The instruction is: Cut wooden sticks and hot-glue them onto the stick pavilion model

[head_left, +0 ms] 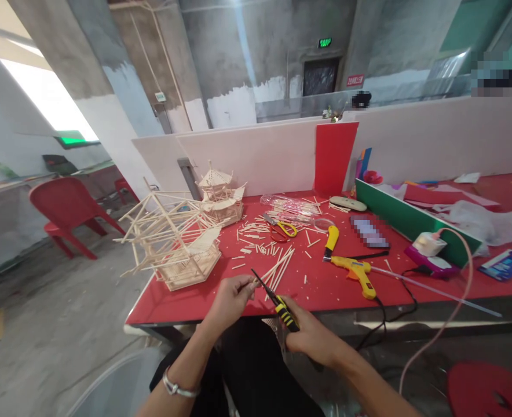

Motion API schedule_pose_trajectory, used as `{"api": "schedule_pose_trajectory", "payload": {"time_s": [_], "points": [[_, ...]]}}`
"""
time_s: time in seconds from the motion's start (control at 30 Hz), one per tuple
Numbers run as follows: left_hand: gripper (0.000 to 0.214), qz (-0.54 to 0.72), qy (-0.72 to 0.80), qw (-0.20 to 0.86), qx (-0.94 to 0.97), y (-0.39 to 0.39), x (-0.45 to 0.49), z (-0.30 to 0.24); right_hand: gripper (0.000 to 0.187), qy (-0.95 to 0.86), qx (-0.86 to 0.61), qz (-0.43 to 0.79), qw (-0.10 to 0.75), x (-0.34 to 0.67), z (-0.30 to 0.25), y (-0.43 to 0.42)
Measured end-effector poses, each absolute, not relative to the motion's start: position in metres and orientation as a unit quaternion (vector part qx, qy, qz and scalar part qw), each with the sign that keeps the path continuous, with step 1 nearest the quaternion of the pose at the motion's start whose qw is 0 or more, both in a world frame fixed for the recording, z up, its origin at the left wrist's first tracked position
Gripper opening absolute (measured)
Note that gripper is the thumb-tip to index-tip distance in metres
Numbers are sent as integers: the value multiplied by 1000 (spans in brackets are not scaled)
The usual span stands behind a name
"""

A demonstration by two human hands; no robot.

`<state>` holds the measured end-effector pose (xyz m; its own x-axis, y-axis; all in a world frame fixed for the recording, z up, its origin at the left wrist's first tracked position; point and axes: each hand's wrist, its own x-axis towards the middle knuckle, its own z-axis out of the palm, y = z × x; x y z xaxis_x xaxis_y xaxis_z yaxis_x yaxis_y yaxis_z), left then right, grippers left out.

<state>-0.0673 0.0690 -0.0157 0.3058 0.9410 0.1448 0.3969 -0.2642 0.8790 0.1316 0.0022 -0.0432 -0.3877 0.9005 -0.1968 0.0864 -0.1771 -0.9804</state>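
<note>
My left hand point(232, 298) is closed in a pinch, with the pale tip of a thin wooden stick just showing at the fingertips. Wrapped in my right hand point(310, 333) is a tool with a black-and-yellow grip point(285, 315). Its slim dark end crosses close by my left fingertips; its exact kind is hard to tell. Loose wooden sticks point(281, 269) lie on the red table point(256, 310) just beyond my hands. To the left stands an open wooden stick frame model point(182, 243), with a smaller pagoda-like model point(219, 194) behind it.
Scissors point(288, 229) lie among cut stick pieces. At right are a yellow glue gun point(358, 272), a yellow-handled tool point(332, 240), a phone point(369, 231), a green board point(412, 214) and a plugged-in power strip point(430, 260). A pink cable point(468, 278) hangs off the front edge.
</note>
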Motion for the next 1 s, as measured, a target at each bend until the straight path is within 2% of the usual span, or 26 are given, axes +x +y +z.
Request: {"api": "schedule_pose_trajectory", "payload": {"time_s": [0.2,0.33,0.43,0.57,0.73,0.83,1.0], "points": [[36,341,477,417,694,71,-70,-6,51,-502,-438,659,348,135,-53,0],[37,364,449,538,614,68,-74,-8,62,-395,-364,786,305,134,-59,-1],[43,393,486,529,574,75,-77,-18,66,-344,-339,824,297,131,-56,6],[28,407,565,425,579,97,-82,-36,59,-481,-471,669,315,130,-48,22],[12,466,594,341,560,114,-84,-52,54,-576,-571,530,248,138,-48,37],[18,492,589,333,547,115,-77,-61,49,-628,-601,445,214,143,-49,40],[38,489,571,392,530,107,-59,-77,41,-680,-646,314,145,143,-48,42]]}}
